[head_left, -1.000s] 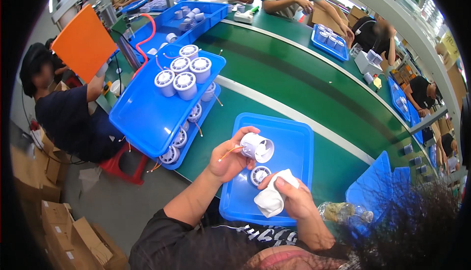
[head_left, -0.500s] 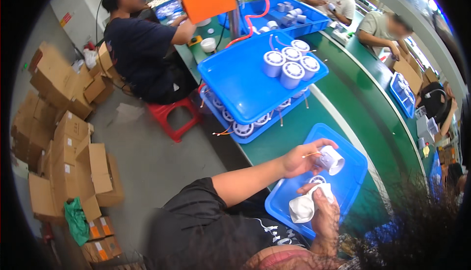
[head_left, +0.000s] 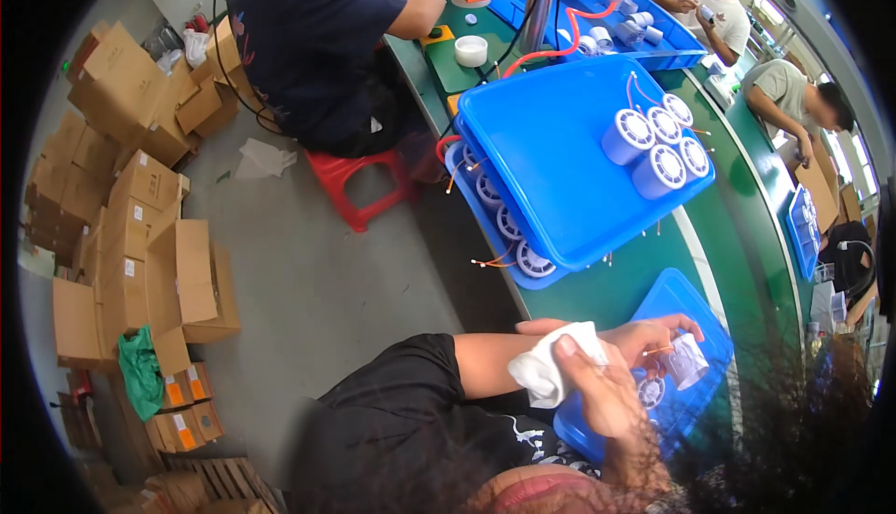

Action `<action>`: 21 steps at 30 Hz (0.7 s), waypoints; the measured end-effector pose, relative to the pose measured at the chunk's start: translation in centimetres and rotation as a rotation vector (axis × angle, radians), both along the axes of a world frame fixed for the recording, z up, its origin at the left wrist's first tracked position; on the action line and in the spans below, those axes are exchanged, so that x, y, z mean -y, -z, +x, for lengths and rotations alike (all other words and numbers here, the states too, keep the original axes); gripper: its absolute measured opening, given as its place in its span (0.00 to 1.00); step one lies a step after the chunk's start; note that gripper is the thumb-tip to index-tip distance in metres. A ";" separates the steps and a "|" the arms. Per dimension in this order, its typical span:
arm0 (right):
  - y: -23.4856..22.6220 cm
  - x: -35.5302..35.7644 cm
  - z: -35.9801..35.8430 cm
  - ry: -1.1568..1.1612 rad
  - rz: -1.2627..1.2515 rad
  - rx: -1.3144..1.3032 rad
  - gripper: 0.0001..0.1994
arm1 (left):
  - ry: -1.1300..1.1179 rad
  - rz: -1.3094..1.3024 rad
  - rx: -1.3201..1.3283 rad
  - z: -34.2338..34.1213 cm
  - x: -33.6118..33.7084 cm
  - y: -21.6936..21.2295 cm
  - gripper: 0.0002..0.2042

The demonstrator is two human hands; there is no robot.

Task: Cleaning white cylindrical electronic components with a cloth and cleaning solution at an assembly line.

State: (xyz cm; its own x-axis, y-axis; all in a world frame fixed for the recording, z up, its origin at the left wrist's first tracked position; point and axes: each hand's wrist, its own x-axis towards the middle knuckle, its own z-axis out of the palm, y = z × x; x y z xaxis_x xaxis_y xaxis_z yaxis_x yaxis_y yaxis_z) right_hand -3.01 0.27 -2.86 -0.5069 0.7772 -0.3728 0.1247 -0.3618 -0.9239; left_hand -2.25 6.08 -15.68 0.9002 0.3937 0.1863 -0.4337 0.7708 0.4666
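My left hand [head_left: 644, 338] reaches out from a black sleeve, its fingers closed round a white plastic cylinder [head_left: 689, 362] with a short orange wire. In front of the left wrist, my right hand [head_left: 607, 397] pinches a crumpled white cloth [head_left: 549, 369]. The cloth overlaps the left forearm in view; whether they touch I cannot tell. Below both hands lies a blue tray [head_left: 695, 304], and in it another white cylinder with a slotted end [head_left: 651, 391], partly hidden by the right hand.
Ahead, a blue tray [head_left: 560, 168] bearing several white cylinders [head_left: 665, 168] is stacked on another filled tray [head_left: 532, 281]. Cardboard boxes [head_left: 149, 234] crowd the left floor. A co-worker [head_left: 317, 47] sits on a red stool [head_left: 359, 187]. A green conveyor [head_left: 747, 234] runs along the right.
My right hand has brought the cloth up and left, across the left forearm. The left hand still holds the cylinder. The whole view has shifted, with the trays now further right.
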 end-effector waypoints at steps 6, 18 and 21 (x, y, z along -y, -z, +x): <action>-0.4 -3.9 -5.0 -0.275 -0.105 -0.006 0.18 | 0.023 -0.003 0.022 -0.7 -0.3 -0.5 0.21; -0.9 -5.0 -6.8 -0.489 0.082 0.011 0.18 | -0.023 -0.018 -0.040 -1.0 -0.2 -0.4 0.21; -1.4 -4.7 -6.1 -0.517 0.146 0.016 0.18 | -0.047 -0.014 -0.048 -0.6 0.0 -0.7 0.21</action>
State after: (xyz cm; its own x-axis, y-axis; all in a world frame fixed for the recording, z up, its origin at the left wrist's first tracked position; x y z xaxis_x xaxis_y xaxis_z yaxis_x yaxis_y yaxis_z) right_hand -9.10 4.98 -1.47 -0.8322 0.4723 -0.2906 0.2674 -0.1173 -0.9564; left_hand -2.81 6.11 -14.97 0.8885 0.4376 0.1379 -0.4468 0.7569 0.4770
